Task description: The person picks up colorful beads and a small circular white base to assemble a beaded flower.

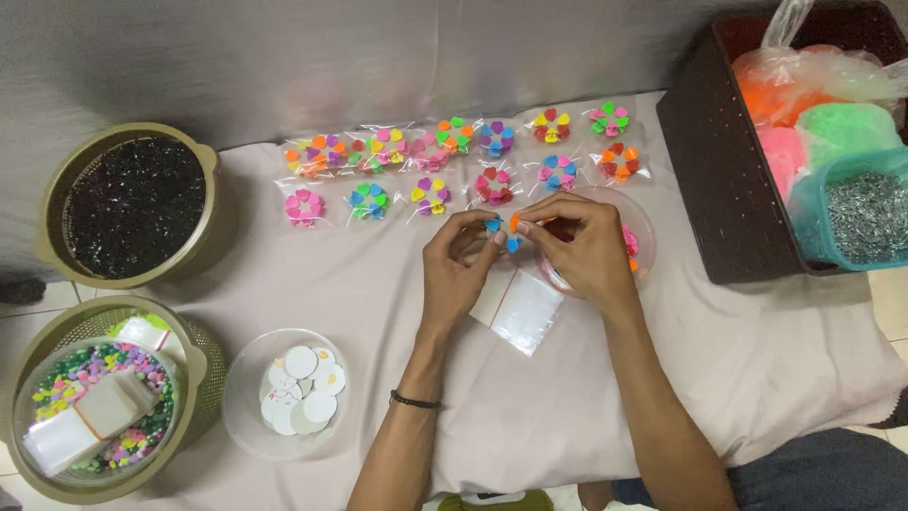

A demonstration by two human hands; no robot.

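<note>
Left hand (pixel 457 270): fingers pinch a blue heart clip (pixel 493 225) at centre.
Right hand (pixel 584 248): fingers pinch an orange clip (pixel 515 222), touching the blue one.
Relation: clips lie between both thumbs, over the cloth (pixel 530 397); hands equally near.
Bag (pixel 520 308): flat, just near of the hands.
Packs (pixel 454 161): rows on the far side.
Discs (pixel 303 390): dish, near left.

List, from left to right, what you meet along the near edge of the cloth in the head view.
Basket of mixed coloured beads → clear dish of white discs → left forearm with a black wristband → small clear bag → right forearm.
</note>
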